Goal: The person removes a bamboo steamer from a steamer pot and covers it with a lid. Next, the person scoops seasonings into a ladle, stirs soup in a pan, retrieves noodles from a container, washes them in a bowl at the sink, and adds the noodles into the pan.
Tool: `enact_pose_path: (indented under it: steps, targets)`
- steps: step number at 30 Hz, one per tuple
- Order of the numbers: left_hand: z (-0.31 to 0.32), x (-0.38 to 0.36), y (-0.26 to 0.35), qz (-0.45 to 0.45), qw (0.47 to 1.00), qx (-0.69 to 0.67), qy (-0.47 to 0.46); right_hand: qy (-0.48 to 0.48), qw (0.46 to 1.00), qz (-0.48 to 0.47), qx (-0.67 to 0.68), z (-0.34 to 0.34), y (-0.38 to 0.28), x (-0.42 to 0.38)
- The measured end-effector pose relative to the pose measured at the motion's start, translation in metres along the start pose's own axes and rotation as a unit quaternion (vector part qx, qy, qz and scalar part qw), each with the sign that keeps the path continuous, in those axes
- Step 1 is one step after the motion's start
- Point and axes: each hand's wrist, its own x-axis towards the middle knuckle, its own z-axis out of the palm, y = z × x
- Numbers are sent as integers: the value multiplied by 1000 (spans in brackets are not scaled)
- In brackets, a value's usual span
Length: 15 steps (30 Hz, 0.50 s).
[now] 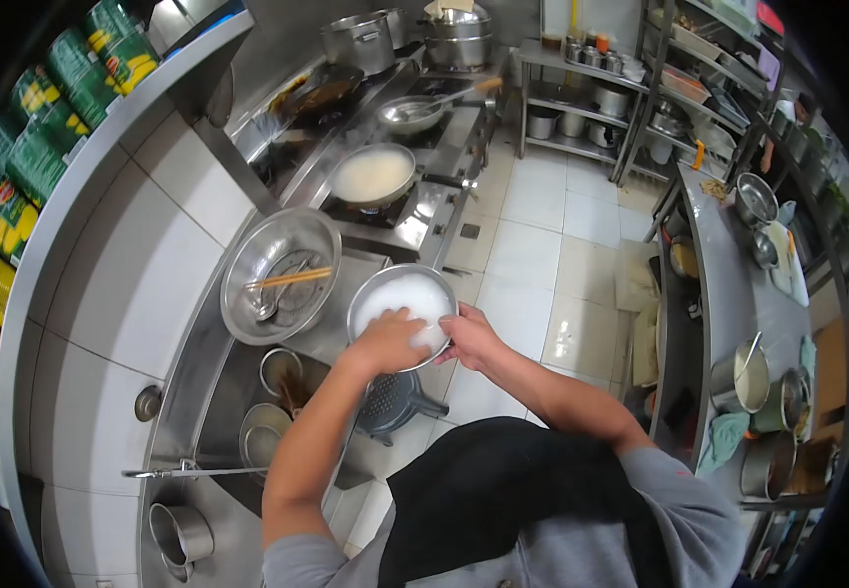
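Note:
A steel bowl [366, 294] holds cloudy white water with rice, above the sink edge. My left hand [390, 338] is plunged into the bowl, fingers curled in the white contents. My right hand [471, 336] grips the bowl's right rim from the outside. Under the bowl sits a dark grey colander [393, 400] with a handle. To the left, a large steel basin [248, 257] holds chopsticks [289, 278] and a ladle.
Sink [219, 392] with small bowls and a faucet [184, 471] at lower left. Stove behind with a pan of white liquid [373, 176], a wok [410, 114] and pots [364, 39]. Steel counter [728, 284] at right with bowls and pots. Tiled floor between.

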Motion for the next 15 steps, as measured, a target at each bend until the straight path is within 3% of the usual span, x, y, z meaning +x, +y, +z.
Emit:
enact_pose_path:
  steps: [2, 15]
  targets:
    - [-8, 30, 19, -1, 997, -17, -70, 34, 999, -13, 14, -27, -11, 4]
    - [-24, 206, 38, 116, 990, -51, -56, 138, 987, -41, 67, -127, -90, 64]
